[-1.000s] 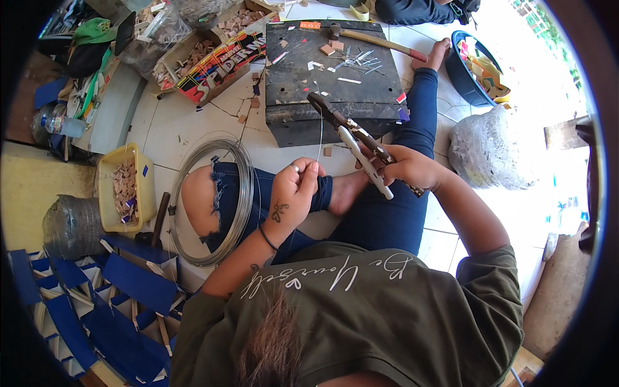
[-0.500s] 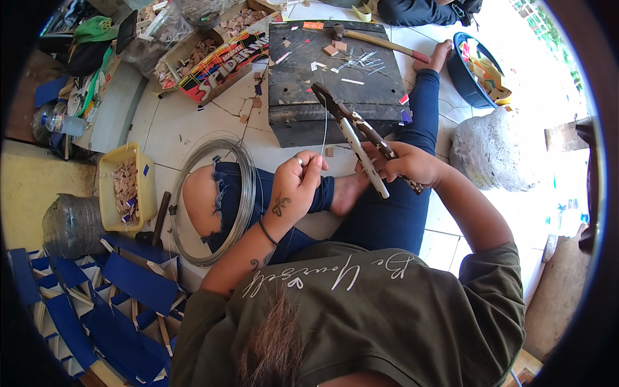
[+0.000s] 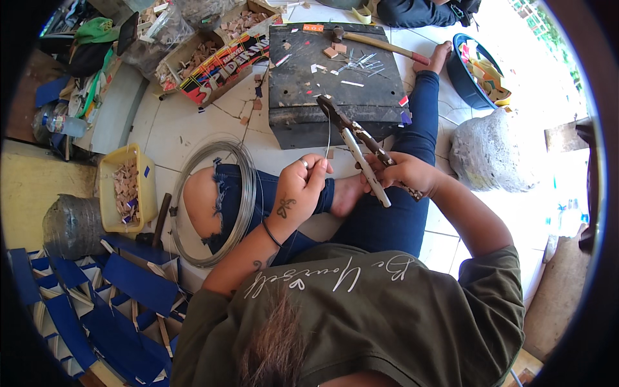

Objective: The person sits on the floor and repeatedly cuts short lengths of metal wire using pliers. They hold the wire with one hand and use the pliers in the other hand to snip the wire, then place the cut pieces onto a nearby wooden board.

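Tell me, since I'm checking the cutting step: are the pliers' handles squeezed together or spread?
Spread: the metal pliers in the right hand show pale handles diverging toward the palm.

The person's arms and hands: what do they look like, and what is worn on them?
Both forearms are bare below short olive-green sleeves. The left hand has a small dark tattoo on its back, a ring on one finger, and a thin dark band at the wrist. More tattoo marks show near the left elbow. The right hand wears no glove.
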Demonstrator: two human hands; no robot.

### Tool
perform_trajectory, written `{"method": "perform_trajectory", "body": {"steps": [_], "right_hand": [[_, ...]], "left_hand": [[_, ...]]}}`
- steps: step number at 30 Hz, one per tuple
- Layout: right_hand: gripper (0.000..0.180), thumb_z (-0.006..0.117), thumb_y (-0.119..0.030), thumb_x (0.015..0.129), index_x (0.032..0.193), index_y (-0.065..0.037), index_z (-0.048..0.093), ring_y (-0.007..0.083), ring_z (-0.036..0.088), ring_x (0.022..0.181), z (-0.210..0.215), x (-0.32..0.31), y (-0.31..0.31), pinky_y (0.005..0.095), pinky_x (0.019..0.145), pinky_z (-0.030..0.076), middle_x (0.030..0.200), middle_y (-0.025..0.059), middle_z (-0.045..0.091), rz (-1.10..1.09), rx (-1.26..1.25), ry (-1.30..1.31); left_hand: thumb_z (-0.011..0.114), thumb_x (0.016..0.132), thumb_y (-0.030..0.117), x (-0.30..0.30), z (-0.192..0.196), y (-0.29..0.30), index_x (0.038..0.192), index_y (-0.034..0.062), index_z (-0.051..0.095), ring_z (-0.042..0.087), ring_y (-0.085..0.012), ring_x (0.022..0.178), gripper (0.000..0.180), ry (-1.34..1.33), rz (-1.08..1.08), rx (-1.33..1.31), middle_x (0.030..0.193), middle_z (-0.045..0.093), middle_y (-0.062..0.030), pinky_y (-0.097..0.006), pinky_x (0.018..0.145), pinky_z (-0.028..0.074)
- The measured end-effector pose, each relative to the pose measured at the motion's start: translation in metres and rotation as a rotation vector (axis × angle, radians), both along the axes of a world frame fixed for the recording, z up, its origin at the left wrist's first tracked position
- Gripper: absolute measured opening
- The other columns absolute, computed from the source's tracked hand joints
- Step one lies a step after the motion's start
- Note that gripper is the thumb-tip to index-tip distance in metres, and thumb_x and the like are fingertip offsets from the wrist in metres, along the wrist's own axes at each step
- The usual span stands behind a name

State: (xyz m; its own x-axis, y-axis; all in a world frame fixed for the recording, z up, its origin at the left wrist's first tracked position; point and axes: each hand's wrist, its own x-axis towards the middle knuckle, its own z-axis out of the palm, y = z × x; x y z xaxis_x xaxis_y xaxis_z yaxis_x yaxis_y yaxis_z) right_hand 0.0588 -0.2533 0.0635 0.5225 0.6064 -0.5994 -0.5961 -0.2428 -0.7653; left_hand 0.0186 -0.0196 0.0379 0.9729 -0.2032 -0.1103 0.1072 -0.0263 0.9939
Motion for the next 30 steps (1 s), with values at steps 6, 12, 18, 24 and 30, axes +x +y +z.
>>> {"method": "perform_trajectory", "body": {"steps": [6, 12, 18, 24, 30], "right_hand": [[0.048, 0.048, -0.002, 0.065, 0.113, 0.006, 0.047, 0.0218, 0.060, 0.090, -0.010, -0.002, 0.001, 0.0284, 0.085, 0.045, 0.102, 0.0141, 0.057, -0.072, 0.118, 0.109], [0.040, 0.052, -0.007, 0.071, 0.110, 0.003, 0.049, 0.0167, 0.057, 0.080, -0.022, -0.001, -0.003, 0.0274, 0.075, 0.045, 0.090, 0.0100, 0.057, -0.048, -0.062, -0.150], [0.026, 0.054, -0.006, 0.072, 0.097, 0.000, 0.050, 0.0138, 0.053, 0.072, -0.025, 0.000, 0.005, 0.0269, 0.068, 0.043, 0.079, 0.0054, 0.053, -0.099, -0.262, -0.268], [0.028, 0.054, -0.010, 0.073, 0.100, -0.001, 0.050, 0.0166, 0.054, 0.068, -0.033, 0.003, 0.004, 0.0291, 0.062, 0.044, 0.076, 0.0081, 0.054, -0.076, -0.362, -0.377], [0.028, 0.052, -0.011, 0.074, 0.100, -0.002, 0.050, 0.0199, 0.056, 0.072, -0.031, 0.005, 0.003, 0.0318, 0.065, 0.045, 0.079, 0.0111, 0.056, -0.024, -0.430, -0.526]], "left_hand": [[0.045, 0.095, 0.017, 0.001, -0.002, -0.002, 0.081, 0.0012, 0.056, 0.029, -0.0001, 0.046, 0.023, 0.018, 0.008, -0.015, 0.053, 0.036, 0.0073, -0.018, 0.042, 0.023], [0.047, 0.093, 0.015, 0.006, -0.007, -0.002, 0.078, 0.0009, 0.057, 0.034, -0.0013, 0.047, 0.022, 0.081, 0.025, 0.018, 0.052, 0.042, 0.0050, -0.021, 0.044, 0.027], [0.045, 0.094, 0.017, 0.016, -0.020, -0.007, 0.081, 0.0019, 0.056, 0.030, -0.0007, 0.044, 0.023, 0.119, 0.036, 0.012, 0.051, 0.037, 0.0070, -0.018, 0.040, 0.024], [0.045, 0.094, 0.017, 0.019, -0.025, -0.009, 0.081, 0.0017, 0.056, 0.029, -0.0008, 0.043, 0.023, 0.102, 0.050, 0.033, 0.051, 0.036, 0.0069, -0.018, 0.040, 0.023], [0.044, 0.095, 0.018, 0.020, -0.023, -0.011, 0.082, 0.0015, 0.055, 0.027, -0.0002, 0.043, 0.024, 0.117, 0.041, -0.016, 0.052, 0.034, 0.0071, -0.018, 0.039, 0.021]]}}
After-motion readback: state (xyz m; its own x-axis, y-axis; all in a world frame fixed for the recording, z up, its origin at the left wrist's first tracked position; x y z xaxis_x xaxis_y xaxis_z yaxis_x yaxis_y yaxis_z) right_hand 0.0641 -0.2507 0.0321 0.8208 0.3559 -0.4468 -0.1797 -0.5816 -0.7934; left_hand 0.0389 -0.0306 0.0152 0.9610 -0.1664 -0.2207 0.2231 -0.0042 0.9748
